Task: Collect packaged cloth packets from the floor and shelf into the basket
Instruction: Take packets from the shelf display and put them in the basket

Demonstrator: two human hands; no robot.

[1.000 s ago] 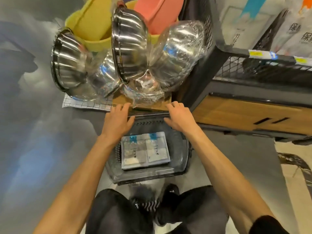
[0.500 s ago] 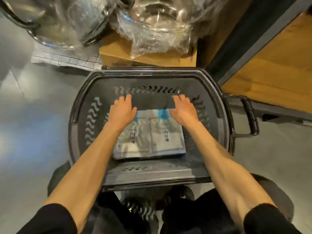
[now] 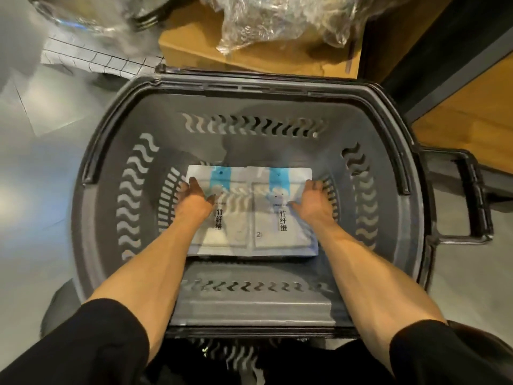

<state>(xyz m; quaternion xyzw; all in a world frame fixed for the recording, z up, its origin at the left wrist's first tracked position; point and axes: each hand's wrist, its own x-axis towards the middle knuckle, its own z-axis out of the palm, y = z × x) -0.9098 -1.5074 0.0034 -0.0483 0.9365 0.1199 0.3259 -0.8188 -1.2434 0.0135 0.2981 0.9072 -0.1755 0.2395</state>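
Note:
A dark grey plastic basket point(image 3: 249, 88) stands on the floor in front of me. Two white cloth packets with blue strips and black characters lie side by side on its bottom, the left packet point(image 3: 238, 220) and the right packet point(image 3: 294, 237). My left hand point(image 3: 194, 194) holds the left packet's outer edge, thumb on top and fingers down beside it. At the right packet's outer edge, my right hand point(image 3: 313, 197) grips the same way. More packets seem stacked beneath.
A cardboard box point(image 3: 291, 54) with plastic-wrapped steel bowls point(image 3: 277, 18) stands just beyond the basket. A white checked packet point(image 3: 97, 61) lies on the floor at far left. The shelf's wooden base point(image 3: 472, 107) is at right, beside the basket's side handle point(image 3: 472, 195).
My hands went from the basket's far rim down inside, over the packets, then out to their side edges. The camera has come much closer to the basket.

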